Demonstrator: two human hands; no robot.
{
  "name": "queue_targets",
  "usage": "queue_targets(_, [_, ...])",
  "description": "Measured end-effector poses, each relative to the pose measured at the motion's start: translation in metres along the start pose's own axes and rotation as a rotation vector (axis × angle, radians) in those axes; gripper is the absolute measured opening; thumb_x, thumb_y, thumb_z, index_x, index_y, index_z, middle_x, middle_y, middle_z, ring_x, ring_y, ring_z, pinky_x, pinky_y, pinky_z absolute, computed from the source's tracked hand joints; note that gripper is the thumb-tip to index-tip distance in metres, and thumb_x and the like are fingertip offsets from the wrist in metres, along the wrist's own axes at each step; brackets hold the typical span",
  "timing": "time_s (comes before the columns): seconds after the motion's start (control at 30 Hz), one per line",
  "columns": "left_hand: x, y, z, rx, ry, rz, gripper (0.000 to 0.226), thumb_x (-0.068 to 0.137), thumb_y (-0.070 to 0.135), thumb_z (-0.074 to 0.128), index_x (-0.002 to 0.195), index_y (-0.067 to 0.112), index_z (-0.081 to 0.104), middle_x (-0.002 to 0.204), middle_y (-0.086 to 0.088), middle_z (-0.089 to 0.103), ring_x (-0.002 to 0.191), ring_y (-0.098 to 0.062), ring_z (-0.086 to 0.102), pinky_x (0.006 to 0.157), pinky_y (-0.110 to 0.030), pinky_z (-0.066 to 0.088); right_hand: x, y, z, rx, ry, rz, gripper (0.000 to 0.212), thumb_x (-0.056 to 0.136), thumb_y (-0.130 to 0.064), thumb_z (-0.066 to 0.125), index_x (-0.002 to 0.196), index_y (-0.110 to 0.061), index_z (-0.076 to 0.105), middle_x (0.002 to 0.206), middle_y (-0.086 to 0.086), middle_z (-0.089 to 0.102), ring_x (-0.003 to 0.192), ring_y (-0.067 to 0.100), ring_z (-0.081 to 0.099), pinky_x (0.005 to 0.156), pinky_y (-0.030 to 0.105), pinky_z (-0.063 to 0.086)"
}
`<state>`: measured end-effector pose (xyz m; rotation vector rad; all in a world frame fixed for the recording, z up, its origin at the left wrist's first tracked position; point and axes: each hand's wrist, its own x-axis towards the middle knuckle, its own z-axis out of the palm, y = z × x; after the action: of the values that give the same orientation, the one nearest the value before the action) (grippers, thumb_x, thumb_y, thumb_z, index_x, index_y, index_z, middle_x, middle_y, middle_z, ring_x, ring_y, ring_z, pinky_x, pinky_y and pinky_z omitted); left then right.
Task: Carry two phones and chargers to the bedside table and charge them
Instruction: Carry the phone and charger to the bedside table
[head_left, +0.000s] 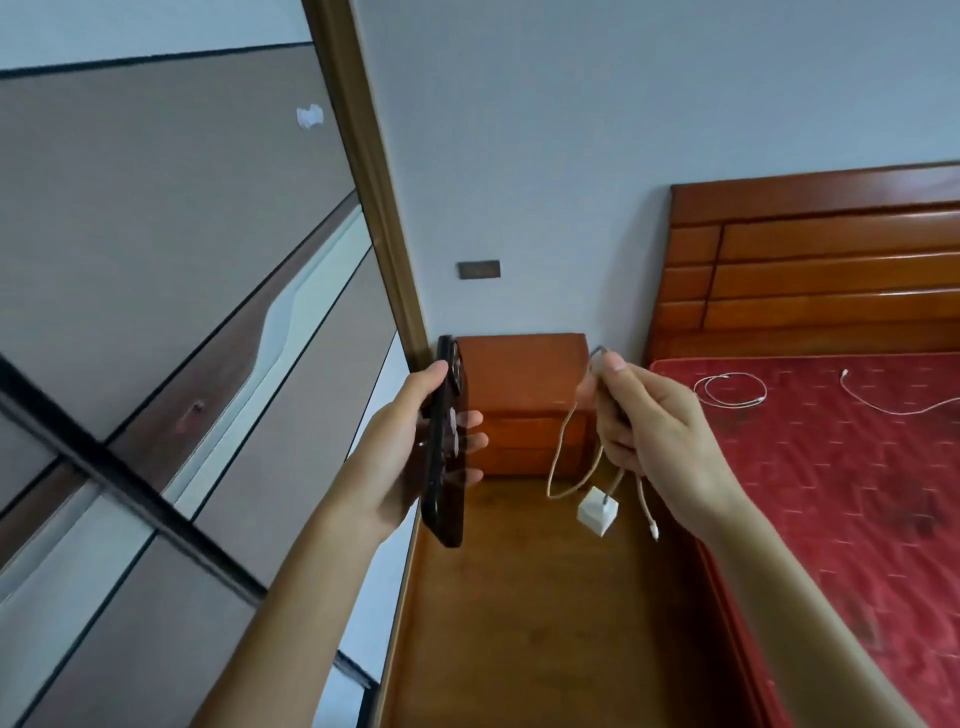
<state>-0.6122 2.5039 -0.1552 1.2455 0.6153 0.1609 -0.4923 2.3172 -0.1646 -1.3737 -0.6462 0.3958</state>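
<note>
Carrying things toward the bedside table (519, 374): the left hand (400, 457) grips a black phone (441, 467) before it, and the right hand (649, 431) pinches a charger cable (563, 447). Next, probably set them down there.

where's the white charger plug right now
In the head view the white charger plug dangles on its cable below the right hand, over the floor between bedside table and bed.
</note>
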Motion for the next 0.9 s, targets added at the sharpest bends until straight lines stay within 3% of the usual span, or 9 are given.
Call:
queue_targets(0.13, [0.071, 0.031, 0.005, 0.016, 0.018, -0.006, 0.055, 0.088, 0.060, 0.060, 0.127, 0.021, 0.062, 0.121, -0.019, 0.071, 0.102, -0.031, 0.074, 0.069, -0.038, 0.061, 0.077, 0.012, -0.008, -0.058, 0.034, 0.022, 0.042, 0.103, -0.037, 0.041, 0.092, -0.008, 0.069, 0.053, -0.006, 0.034, 0.046, 0.010, 0.029, 0.041, 0.024, 0.026])
queue_targets(0.27, [0.140, 0.053, 0.004, -0.010, 0.020, -0.014, 0.053, 0.084, 0.061, 0.064, 0.120, 0.022, 0.064, 0.120, -0.021, 0.070, 0.102, -0.032, 0.073, 0.070, -0.041, 0.060, 0.150, 0.028, -0.011, -0.115, 0.065, 0.007, 0.038, 0.104, -0.035, 0.042, 0.114, -0.009, 0.068, 0.051, -0.005, 0.040, 0.043, 0.008, 0.035, 0.041, 0.019, 0.031])
queue_targets(0.37, [0.193, 0.066, -0.003, -0.027, 0.016, -0.041, 0.058, 0.081, 0.062, 0.066, 0.122, 0.020, 0.064, 0.120, -0.021, 0.070, 0.097, -0.030, 0.074, 0.069, -0.041, 0.059, 0.202, 0.041, -0.011, -0.137, 0.054, -0.005, 0.033, 0.105, -0.035, 0.042, 0.127, -0.023, 0.063, 0.051, -0.004, 0.044, 0.043, 0.010, 0.038, 0.041, 0.020, 0.033])
queue_targets(0.6, [0.330, 0.105, -0.035, 0.027, 0.020, -0.055, 0.070, 0.064, 0.066, 0.075, 0.118, 0.021, 0.066, 0.121, -0.019, 0.070, 0.095, -0.028, 0.073, 0.070, -0.041, 0.061, 0.335, 0.087, -0.003, -0.097, 0.059, 0.036, 0.034, 0.103, -0.033, 0.047, 0.136, -0.030, 0.056, 0.052, -0.004, 0.046, 0.042, 0.006, 0.039, 0.039, 0.017, 0.035])
queue_targets(0.7, [0.387, 0.122, -0.050, 0.019, 0.016, -0.058, 0.075, 0.059, 0.065, 0.078, 0.115, 0.016, 0.068, 0.101, -0.013, 0.072, 0.082, -0.023, 0.073, 0.067, -0.040, 0.061, 0.390, 0.111, 0.005, -0.056, 0.031, 0.086, 0.050, 0.100, -0.026, 0.055, 0.147, -0.036, 0.040, 0.054, -0.005, 0.052, 0.042, 0.003, 0.042, 0.040, 0.014, 0.036])
queue_targets(0.77, [0.424, 0.133, -0.060, 0.018, -0.023, -0.047, 0.061, 0.063, 0.062, 0.078, 0.100, 0.014, 0.070, 0.078, -0.003, 0.072, 0.067, -0.016, 0.072, 0.056, -0.035, 0.058, 0.424, 0.126, 0.013, -0.069, 0.016, 0.097, 0.062, 0.098, -0.025, 0.058, 0.151, -0.039, 0.029, 0.056, -0.004, 0.057, 0.042, 0.004, 0.043, 0.040, 0.015, 0.038])
queue_targets(0.83, [0.461, 0.142, -0.068, 0.016, -0.058, -0.060, 0.052, 0.065, 0.059, 0.079, 0.087, 0.014, 0.068, 0.064, 0.001, 0.069, 0.058, -0.013, 0.070, 0.051, -0.029, 0.054, 0.457, 0.138, 0.020, -0.080, 0.008, 0.095, 0.069, 0.097, -0.026, 0.059, 0.153, -0.042, 0.022, 0.065, 0.000, 0.065, 0.042, 0.006, 0.043, 0.040, 0.017, 0.039])
queue_targets(0.9, [0.493, 0.148, -0.075, 0.010, -0.072, -0.104, 0.053, 0.062, 0.058, 0.081, 0.087, 0.012, 0.067, 0.060, 0.002, 0.067, 0.055, -0.012, 0.069, 0.050, -0.026, 0.053, 0.487, 0.149, 0.024, -0.096, 0.005, 0.085, 0.073, 0.097, -0.024, 0.061, 0.152, -0.046, 0.019, 0.081, 0.007, 0.071, 0.044, 0.008, 0.044, 0.042, 0.019, 0.041])
